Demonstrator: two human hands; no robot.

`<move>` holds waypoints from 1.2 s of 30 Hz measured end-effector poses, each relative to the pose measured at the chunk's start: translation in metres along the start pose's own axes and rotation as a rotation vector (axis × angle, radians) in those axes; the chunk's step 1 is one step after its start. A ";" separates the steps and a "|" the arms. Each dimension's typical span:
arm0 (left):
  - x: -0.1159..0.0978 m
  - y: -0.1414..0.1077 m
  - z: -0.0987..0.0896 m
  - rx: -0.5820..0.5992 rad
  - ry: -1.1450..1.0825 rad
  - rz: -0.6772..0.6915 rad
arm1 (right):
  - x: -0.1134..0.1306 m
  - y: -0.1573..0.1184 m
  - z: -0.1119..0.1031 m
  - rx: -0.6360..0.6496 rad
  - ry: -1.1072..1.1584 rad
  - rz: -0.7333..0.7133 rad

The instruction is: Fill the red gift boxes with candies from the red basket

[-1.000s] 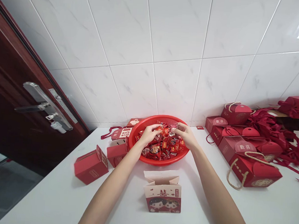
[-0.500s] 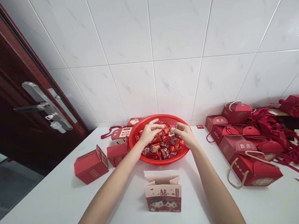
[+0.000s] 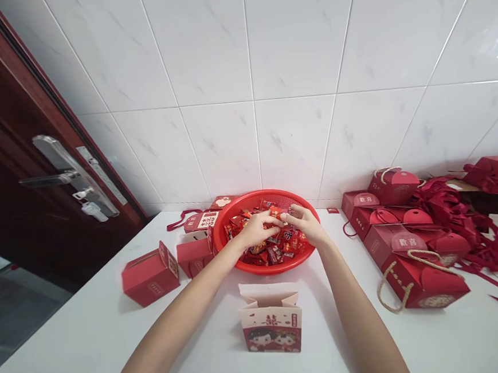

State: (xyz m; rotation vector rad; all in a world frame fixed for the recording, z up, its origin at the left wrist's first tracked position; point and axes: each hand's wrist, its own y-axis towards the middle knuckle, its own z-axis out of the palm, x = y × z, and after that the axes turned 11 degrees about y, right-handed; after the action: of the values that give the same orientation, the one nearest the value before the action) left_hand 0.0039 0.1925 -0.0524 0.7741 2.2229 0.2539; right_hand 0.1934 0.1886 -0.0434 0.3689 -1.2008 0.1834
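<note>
A red plastic basket (image 3: 268, 270) full of wrapped candies (image 3: 276, 255) stands against the wall. Over the candies, my left hand (image 3: 259, 229) reaches in with its fingers stretched and the thumb apart. Beside it, my right hand (image 3: 307, 224) is closed in a pinch on a small red wrapped candy, mostly covered by the fingers. The two hands' fingertips are close together; whether they touch is hard to tell. Nearer to me, between my forearms, a cream and red paper gift box (image 3: 270, 329) stands upright with its top open and two cartoon figures on its front.
Left of the basket stand red boxes (image 3: 150, 276). On the right are more red gift boxes (image 3: 425, 281) with rope handles and a heap of dark red ribbons (image 3: 441, 207). Tiled wall (image 3: 291, 144) closes off the back; a brown door (image 3: 14, 151) is at left.
My left hand has moved right and slightly down, its fingers now closer to my right hand. My right hand has shifted slightly left. The boxes and basket have stayed in place.
</note>
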 end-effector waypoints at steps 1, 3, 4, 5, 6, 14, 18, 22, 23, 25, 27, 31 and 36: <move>-0.002 0.000 0.000 0.028 0.013 0.005 | -0.001 0.000 0.000 -0.001 -0.040 -0.023; -0.006 0.000 0.000 0.088 0.046 0.000 | -0.003 0.002 0.000 -0.025 -0.133 -0.070; -0.007 -0.001 0.000 0.120 0.066 -0.011 | -0.004 0.002 0.000 -0.036 -0.177 -0.088; -0.009 -0.001 0.001 0.154 0.090 -0.026 | -0.005 0.003 0.000 -0.039 -0.215 -0.100; -0.010 -0.001 0.001 0.191 0.115 -0.045 | -0.006 0.004 0.000 -0.034 -0.247 -0.110; -0.008 0.000 0.006 0.465 0.272 -0.083 | -0.008 0.006 -0.003 -0.253 -0.138 -0.124; -0.006 -0.001 0.008 0.479 0.414 -0.184 | -0.008 0.007 -0.005 -0.283 0.007 -0.106; -0.009 0.000 0.011 0.475 0.558 -0.279 | -0.005 0.005 -0.004 -0.282 0.092 -0.070; -0.010 0.001 0.011 0.477 0.570 -0.288 | -0.004 0.004 -0.003 -0.276 0.101 -0.063; -0.011 0.003 0.013 0.485 0.581 -0.291 | -0.003 0.003 -0.003 -0.252 0.122 -0.051; -0.010 0.006 0.014 0.501 0.592 -0.288 | -0.002 0.003 -0.003 -0.235 0.146 -0.039; -0.009 0.006 0.013 0.525 0.605 -0.303 | -0.003 0.005 -0.005 -0.243 0.168 -0.001; -0.010 0.004 0.006 0.556 0.557 -0.312 | -0.003 0.005 -0.005 -0.235 0.160 -0.007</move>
State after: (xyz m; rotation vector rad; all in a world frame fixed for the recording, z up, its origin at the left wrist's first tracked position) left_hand 0.0155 0.1890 -0.0492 0.6716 2.9592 -0.3651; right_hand 0.1946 0.1955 -0.0471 0.1502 -1.0495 0.0630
